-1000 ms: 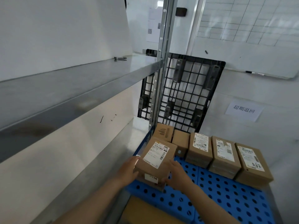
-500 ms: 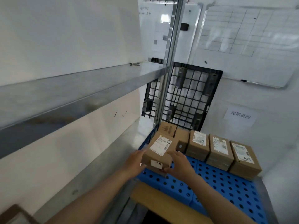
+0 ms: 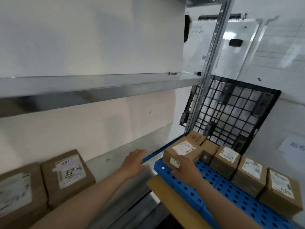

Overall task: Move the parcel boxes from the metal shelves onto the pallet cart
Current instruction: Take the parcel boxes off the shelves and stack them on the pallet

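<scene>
Parcel box (image 3: 182, 152) resting on blue pallet cart (image 3: 231, 194), right hand (image 3: 184, 169) laid over its near edge, grip unclear, left hand (image 3: 134, 161) open and empty above metal shelf (image 3: 115, 164), two blurred boxes (image 3: 66, 174) cut off at left.

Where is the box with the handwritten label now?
In the head view, lower left, the box lies on the metal shelf, beside another box.

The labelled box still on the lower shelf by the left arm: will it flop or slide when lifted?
The labelled box looks like stiff cardboard with square edges, so it probably keeps its shape. It lies flat and low, so tipping seems unlikely. The metal shelf looks smooth, so a push would probably slide it.
</scene>
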The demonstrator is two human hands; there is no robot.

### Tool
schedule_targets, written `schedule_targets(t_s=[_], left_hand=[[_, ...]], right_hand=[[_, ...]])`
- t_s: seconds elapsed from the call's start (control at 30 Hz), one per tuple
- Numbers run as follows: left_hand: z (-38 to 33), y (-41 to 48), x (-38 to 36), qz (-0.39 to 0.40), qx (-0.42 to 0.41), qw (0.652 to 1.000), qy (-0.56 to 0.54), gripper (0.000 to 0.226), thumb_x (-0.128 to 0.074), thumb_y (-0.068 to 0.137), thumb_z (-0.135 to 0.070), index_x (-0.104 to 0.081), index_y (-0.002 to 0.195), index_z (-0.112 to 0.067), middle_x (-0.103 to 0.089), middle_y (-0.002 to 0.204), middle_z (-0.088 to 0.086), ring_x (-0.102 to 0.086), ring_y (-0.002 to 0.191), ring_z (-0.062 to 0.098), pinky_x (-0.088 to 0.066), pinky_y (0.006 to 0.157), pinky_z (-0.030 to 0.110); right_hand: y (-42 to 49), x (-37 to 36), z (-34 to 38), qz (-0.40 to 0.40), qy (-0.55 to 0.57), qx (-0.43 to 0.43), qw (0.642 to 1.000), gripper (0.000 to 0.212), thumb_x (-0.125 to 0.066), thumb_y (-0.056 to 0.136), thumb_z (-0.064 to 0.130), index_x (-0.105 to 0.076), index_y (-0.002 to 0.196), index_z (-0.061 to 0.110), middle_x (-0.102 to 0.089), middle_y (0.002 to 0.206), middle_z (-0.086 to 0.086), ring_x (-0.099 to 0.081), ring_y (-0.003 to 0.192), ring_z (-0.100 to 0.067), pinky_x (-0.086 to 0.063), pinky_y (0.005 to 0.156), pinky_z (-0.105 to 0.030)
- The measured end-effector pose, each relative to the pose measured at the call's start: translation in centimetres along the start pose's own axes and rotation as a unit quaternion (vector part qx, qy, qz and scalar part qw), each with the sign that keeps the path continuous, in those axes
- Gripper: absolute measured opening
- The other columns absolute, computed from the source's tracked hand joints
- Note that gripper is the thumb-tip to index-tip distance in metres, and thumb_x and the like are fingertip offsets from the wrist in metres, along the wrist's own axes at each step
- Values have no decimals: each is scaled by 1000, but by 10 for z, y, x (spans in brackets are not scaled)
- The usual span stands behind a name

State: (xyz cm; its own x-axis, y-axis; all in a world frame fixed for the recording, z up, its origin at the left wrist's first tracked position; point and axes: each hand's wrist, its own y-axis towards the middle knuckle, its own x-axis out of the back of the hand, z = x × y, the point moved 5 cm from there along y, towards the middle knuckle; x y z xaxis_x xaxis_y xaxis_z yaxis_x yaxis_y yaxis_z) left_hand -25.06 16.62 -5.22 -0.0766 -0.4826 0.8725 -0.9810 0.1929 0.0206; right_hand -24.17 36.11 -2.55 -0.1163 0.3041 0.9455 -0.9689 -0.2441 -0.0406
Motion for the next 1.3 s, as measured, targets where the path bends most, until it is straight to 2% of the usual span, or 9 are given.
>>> schedule_targets(t_s=[0.13,0.3,0.43,0.57,0.63,0.83,0.93,1.0,1.3], left_hand=[[6,-57,4,-16,41,999,25,61,-55,92,-25,-26,144,-16,-30,150,5,-33,134,24,-29,112,34],[20,-126,28,-52,99,993,47,60,-54,92,-23,-26,144,-18,-28,151,4,-30,136,22,-28,110,32],[34,-179,51,-82,155,983,55,59,-55,91,-24,-28,143,-17,-32,148,5,-33,134,23,-30,109,33],[52,-242,74,-121,202,970,59,59,-56,91,-24,-27,142,-19,-31,150,4,-31,136,23,-29,111,35],[64,-281,88,-135,230,961,74,59,-57,90,-23,-29,141,-17,-35,147,5,-34,133,23,-31,109,34],[116,-424,124,-201,326,918,105,46,-54,89,-20,-42,133,-17,-47,137,5,-45,125,25,-40,103,33],[140,-507,133,-197,380,897,111,54,-51,91,-21,-32,141,-15,-36,146,7,-36,132,26,-32,108,33],[154,-562,139,-195,414,881,119,59,-53,91,-24,-27,143,-16,-32,149,7,-33,135,25,-29,110,33],[190,-786,158,-230,544,797,126,53,-49,88,-24,-35,139,-20,-41,142,5,-39,130,26,-34,107,39]], right_hand=[[-25,-15,12,33,4,43,998,62,-57,88,29,-30,141,13,-36,144,-4,-33,133,-19,-26,108,-25],[-44,-29,49,48,46,90,994,53,-56,83,19,-40,134,15,-47,131,-1,-43,125,-20,-38,106,-33],[-57,-36,93,53,44,147,987,57,-58,86,24,-35,138,17,-44,138,-3,-42,126,-19,-35,106,-27],[-71,-49,145,68,25,211,975,61,-54,90,31,-25,143,18,-30,149,-3,-27,137,-18,-19,115,-28],[-83,-53,175,60,24,232,971,59,-55,90,31,-30,141,18,-33,148,-3,-31,136,-19,-23,115,-31],[-139,-78,287,42,104,334,936,27,-53,91,25,-47,117,30,-56,125,-1,-56,113,-18,-48,98,-35],[-174,-103,338,45,67,354,932,39,-56,89,20,-45,126,26,-52,129,0,-51,118,-21,-43,102,-37],[-197,-120,370,56,65,364,928,32,-55,88,18,-48,118,29,-57,124,0,-55,112,-19,-47,99,-35],[-324,-189,509,93,-5,430,898,53,-53,91,29,-35,139,18,-40,144,-1,-37,133,-18,-30,112,-33]])
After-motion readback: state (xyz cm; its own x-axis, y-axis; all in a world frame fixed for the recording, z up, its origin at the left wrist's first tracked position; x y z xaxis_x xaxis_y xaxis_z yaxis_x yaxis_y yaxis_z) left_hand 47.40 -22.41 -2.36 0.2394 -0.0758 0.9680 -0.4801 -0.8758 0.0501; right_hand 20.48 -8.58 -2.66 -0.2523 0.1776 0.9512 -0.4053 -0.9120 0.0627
